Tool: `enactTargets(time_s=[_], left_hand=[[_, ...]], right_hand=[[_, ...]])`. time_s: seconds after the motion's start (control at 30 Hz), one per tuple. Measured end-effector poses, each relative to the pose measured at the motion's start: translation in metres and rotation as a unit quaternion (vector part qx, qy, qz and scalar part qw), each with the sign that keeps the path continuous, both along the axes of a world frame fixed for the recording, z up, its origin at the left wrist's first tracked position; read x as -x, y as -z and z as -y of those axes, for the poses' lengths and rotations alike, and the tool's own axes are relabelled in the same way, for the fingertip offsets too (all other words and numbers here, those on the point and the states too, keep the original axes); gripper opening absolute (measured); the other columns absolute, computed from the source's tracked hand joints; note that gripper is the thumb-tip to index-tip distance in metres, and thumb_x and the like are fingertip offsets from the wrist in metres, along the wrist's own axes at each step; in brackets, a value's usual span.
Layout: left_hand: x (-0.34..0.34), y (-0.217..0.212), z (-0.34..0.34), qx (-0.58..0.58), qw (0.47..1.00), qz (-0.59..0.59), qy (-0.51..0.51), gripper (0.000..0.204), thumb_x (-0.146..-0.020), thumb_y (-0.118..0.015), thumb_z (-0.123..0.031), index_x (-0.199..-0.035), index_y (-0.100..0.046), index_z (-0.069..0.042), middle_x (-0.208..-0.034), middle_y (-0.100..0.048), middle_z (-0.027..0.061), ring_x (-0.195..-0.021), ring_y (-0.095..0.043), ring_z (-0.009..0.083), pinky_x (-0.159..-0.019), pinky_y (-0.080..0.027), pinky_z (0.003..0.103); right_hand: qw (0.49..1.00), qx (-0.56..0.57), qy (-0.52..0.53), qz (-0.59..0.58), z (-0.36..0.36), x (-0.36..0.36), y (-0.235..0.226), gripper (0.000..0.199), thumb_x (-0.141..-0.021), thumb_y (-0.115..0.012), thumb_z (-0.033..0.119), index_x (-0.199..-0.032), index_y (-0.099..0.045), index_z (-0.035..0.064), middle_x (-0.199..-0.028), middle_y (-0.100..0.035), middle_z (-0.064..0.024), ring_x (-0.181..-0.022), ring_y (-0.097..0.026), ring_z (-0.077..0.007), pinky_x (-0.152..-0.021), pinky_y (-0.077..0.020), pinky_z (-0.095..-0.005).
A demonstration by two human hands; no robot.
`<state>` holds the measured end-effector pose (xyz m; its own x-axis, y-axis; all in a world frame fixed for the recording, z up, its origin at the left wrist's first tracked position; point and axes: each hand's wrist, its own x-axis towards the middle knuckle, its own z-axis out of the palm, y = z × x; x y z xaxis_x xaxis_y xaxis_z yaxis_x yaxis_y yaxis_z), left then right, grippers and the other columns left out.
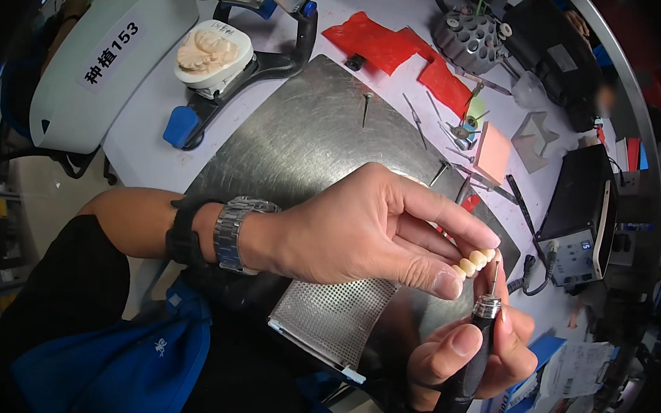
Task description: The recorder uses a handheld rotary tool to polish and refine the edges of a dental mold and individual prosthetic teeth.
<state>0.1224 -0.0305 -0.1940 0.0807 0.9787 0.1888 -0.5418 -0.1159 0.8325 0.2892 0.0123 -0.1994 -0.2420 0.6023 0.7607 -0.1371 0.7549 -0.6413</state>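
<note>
Between the thumb and fingers of my left hand (375, 229) is a dental bridge (475, 262), a short row of several cream-coloured tooth crowns. My right hand (501, 352) wraps round a black rotary handpiece (463, 372), held upright with its metal collar at the top. A thin bur (495, 278) sticks up from the collar, close beside the crowns at the right end of the bridge. Whether the bur touches them I cannot tell. Both hands are over the right side of a grey metal plate (281, 148).
A dental cast on an articulator (214, 57) stands at the back left beside a pale plastic bin (117, 58). Red sheets (374, 43), loose burs (415, 120), a pink block (492, 153) and a bur holder (467, 42) lie farther back. A control box (578, 218) sits right; a perforated grille (333, 319) lies in front.
</note>
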Motion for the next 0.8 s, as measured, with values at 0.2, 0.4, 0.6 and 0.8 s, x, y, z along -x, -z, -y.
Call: enactTargets(time_s=[0.2, 0.4, 0.6, 0.8], left_hand=[[0.0, 0.001, 0.001, 0.006, 1.0, 0.024, 0.004, 0.048, -0.079, -0.071, 0.001, -0.123, -0.054, 0.007, -0.119, -0.058, 0.015, -0.116, -0.057, 0.0247, -0.103, -0.048, 0.035], [-0.003, 0.003, 0.0, -0.014, 0.999, 0.035, -0.007, 0.047, -0.079, -0.07, 0.005, -0.122, -0.053, 0.009, -0.119, -0.057, 0.0171, -0.116, -0.057, 0.0261, -0.102, -0.049, 0.036], [-0.003, 0.005, 0.0, -0.023, 0.999, 0.035, -0.014, 0.045, -0.078, -0.07, 0.006, -0.121, -0.055, 0.009, -0.117, -0.058, 0.0166, -0.114, -0.058, 0.0248, -0.101, -0.05, 0.035], [-0.004, 0.006, 0.001, -0.026, 0.999, 0.034, -0.019, 0.043, -0.077, -0.07, 0.007, -0.118, -0.058, 0.007, -0.116, -0.058, 0.0163, -0.11, -0.059, 0.0218, -0.098, -0.052, 0.031]], right_hand=[[0.995, -0.016, -0.004, 0.098, 0.002, -0.007, -0.005, 0.031, -0.091, -0.052, 0.022, -0.112, -0.036, 0.0056, -0.093, -0.05, -0.0207, -0.094, -0.063, -0.0405, -0.088, -0.0525, -0.0498], [0.995, -0.009, -0.005, 0.096, 0.003, -0.007, -0.003, 0.03, -0.091, -0.053, 0.022, -0.111, -0.037, 0.0062, -0.094, -0.05, -0.0193, -0.095, -0.063, -0.0414, -0.089, -0.0522, -0.0513], [0.994, -0.002, -0.001, 0.111, 0.004, -0.007, -0.005, 0.029, -0.09, -0.053, 0.022, -0.109, -0.037, 0.0063, -0.093, -0.049, -0.0183, -0.097, -0.063, -0.0427, -0.089, -0.0524, -0.0504], [0.997, -0.014, -0.016, 0.073, 0.003, -0.007, -0.002, 0.029, -0.09, -0.053, 0.023, -0.108, -0.037, 0.0061, -0.092, -0.05, -0.0183, -0.096, -0.063, -0.0427, -0.088, -0.0532, -0.0494]])
